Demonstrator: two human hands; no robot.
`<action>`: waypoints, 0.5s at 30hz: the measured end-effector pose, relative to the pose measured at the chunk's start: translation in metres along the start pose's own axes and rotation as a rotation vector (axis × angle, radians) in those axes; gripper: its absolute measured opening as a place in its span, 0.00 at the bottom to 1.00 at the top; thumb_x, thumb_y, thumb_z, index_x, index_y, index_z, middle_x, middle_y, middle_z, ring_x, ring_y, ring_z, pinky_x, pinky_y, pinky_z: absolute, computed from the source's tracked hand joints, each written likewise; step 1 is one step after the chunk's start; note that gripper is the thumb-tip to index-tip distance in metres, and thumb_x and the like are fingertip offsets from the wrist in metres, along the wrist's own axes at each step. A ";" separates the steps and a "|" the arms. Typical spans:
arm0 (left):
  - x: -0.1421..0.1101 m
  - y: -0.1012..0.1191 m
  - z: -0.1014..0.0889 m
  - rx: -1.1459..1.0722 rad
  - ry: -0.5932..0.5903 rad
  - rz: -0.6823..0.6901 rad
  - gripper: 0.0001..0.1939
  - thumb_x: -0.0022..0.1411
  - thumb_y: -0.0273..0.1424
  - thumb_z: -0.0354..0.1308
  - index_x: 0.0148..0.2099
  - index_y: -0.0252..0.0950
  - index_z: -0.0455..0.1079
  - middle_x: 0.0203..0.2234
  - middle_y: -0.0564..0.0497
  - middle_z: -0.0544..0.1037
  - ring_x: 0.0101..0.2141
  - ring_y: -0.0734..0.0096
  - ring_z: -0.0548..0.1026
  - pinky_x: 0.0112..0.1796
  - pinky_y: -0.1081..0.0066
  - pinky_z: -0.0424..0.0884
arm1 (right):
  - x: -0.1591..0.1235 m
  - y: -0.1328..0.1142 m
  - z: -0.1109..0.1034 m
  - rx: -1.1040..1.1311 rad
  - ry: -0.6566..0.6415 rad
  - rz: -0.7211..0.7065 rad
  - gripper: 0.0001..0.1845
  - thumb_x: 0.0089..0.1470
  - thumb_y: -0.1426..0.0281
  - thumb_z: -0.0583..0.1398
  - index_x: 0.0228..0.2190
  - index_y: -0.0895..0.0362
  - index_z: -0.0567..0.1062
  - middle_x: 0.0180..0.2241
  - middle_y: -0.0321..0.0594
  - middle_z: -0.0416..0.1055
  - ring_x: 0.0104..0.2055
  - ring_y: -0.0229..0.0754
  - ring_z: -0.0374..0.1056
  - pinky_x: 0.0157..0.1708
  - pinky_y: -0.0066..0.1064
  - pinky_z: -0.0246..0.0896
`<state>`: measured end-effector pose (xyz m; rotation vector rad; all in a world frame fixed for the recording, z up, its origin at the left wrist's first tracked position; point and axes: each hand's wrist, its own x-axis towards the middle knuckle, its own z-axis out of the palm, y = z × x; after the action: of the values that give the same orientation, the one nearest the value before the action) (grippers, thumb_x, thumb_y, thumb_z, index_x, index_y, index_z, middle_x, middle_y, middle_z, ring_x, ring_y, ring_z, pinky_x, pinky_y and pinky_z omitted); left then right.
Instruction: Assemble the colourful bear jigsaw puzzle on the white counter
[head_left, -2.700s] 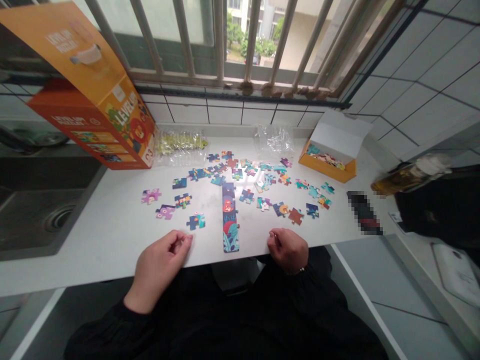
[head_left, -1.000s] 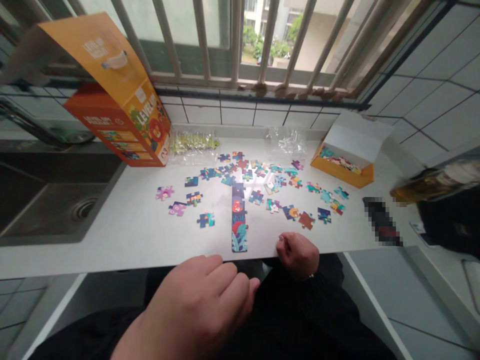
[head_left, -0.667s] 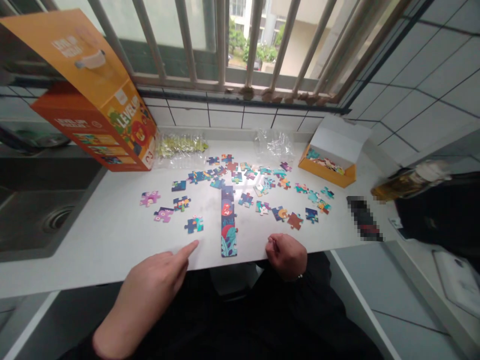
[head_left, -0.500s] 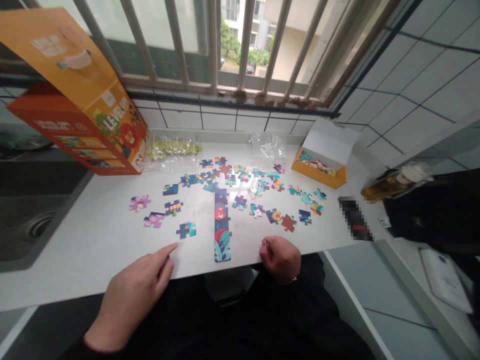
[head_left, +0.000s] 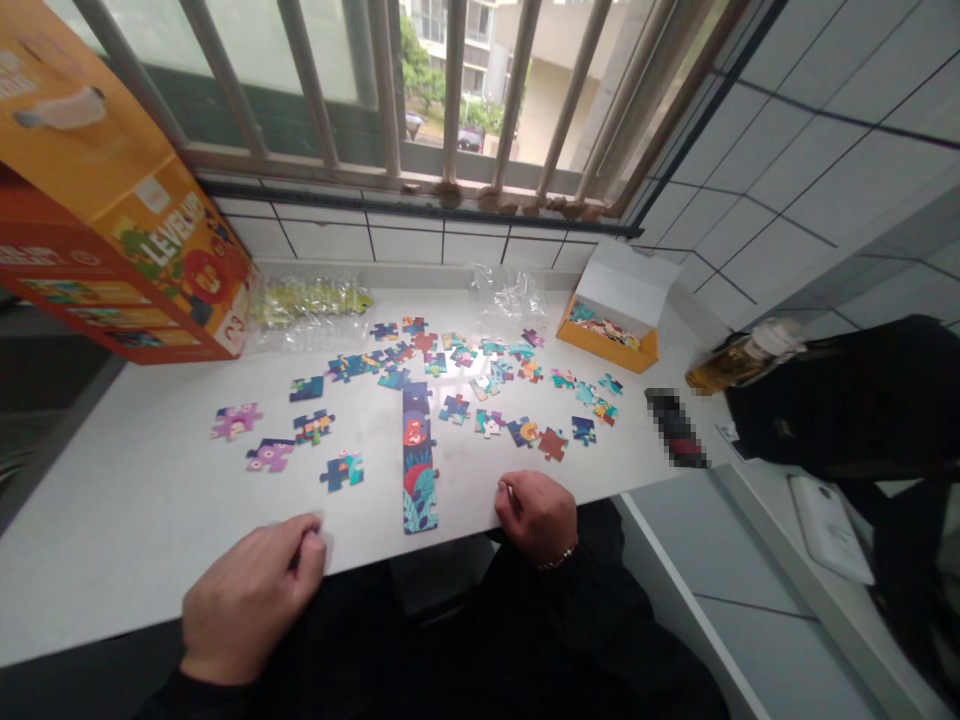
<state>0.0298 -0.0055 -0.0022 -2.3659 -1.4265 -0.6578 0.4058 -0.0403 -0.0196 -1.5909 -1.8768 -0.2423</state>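
Now the left hand, pointing finger just curled back, sits closed at the white countertop's edge, near a blue-teal cardboard jigsaw piece; the right hand, fingers pressed together, holds nothing visible, beside a long strip of joined jigsaw pieces.

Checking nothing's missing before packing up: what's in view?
white countertop: one, white, along the window
large cardboard puzzle box: one, orange, counter's left end
small open cardboard box: one, orange and white, back right
yellow-green-filled plastic bag: one, clear, back left
crumpled clear plastic bag: one, clear, back centre
loose jigsaw pieces: many, multicoloured, mid-counter
joined jigsaw strip: one, blue and teal, centre
pixelated dark object: one, black, right of pieces
bottle of amber liquid: one, amber, right end
black fabric item: one, black, far right
left hand: one, curled, counter's front edge
right hand: one, curled, front edge
black sleeves: two, black, both arms
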 end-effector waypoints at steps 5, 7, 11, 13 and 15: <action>-0.010 -0.009 0.008 0.001 -0.040 0.007 0.10 0.76 0.34 0.57 0.51 0.37 0.78 0.35 0.48 0.86 0.34 0.59 0.84 0.34 0.63 0.70 | 0.001 0.001 -0.003 0.026 -0.045 -0.021 0.10 0.70 0.69 0.59 0.35 0.53 0.77 0.27 0.36 0.75 0.30 0.41 0.71 0.33 0.35 0.60; -0.013 -0.012 0.012 -0.004 -0.053 -0.002 0.10 0.76 0.34 0.57 0.52 0.38 0.77 0.36 0.47 0.86 0.35 0.59 0.84 0.34 0.63 0.70 | 0.005 0.010 -0.009 0.043 -0.064 -0.010 0.09 0.71 0.70 0.59 0.38 0.53 0.78 0.30 0.37 0.77 0.32 0.41 0.73 0.36 0.34 0.63; -0.016 -0.015 0.015 -0.020 -0.070 -0.011 0.10 0.75 0.35 0.57 0.52 0.39 0.77 0.37 0.48 0.86 0.35 0.59 0.84 0.34 0.62 0.70 | 0.025 0.062 -0.030 -0.046 0.051 0.108 0.09 0.73 0.69 0.58 0.43 0.55 0.79 0.38 0.43 0.81 0.42 0.47 0.75 0.50 0.39 0.67; -0.016 -0.015 0.014 -0.036 -0.062 -0.002 0.10 0.75 0.35 0.58 0.52 0.39 0.77 0.36 0.48 0.86 0.35 0.59 0.84 0.35 0.62 0.70 | 0.037 0.100 -0.041 -0.158 0.079 0.210 0.10 0.73 0.67 0.58 0.46 0.56 0.79 0.43 0.48 0.82 0.48 0.52 0.75 0.55 0.44 0.66; -0.015 -0.015 0.013 -0.041 -0.048 0.010 0.10 0.75 0.34 0.58 0.51 0.38 0.78 0.35 0.48 0.86 0.35 0.59 0.84 0.35 0.62 0.71 | 0.046 0.135 -0.048 -0.258 0.032 0.333 0.15 0.71 0.67 0.57 0.51 0.60 0.79 0.50 0.54 0.81 0.53 0.56 0.73 0.59 0.48 0.63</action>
<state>0.0139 -0.0035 -0.0211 -2.4340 -1.4331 -0.6376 0.5464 0.0044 0.0077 -2.0305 -1.5727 -0.3714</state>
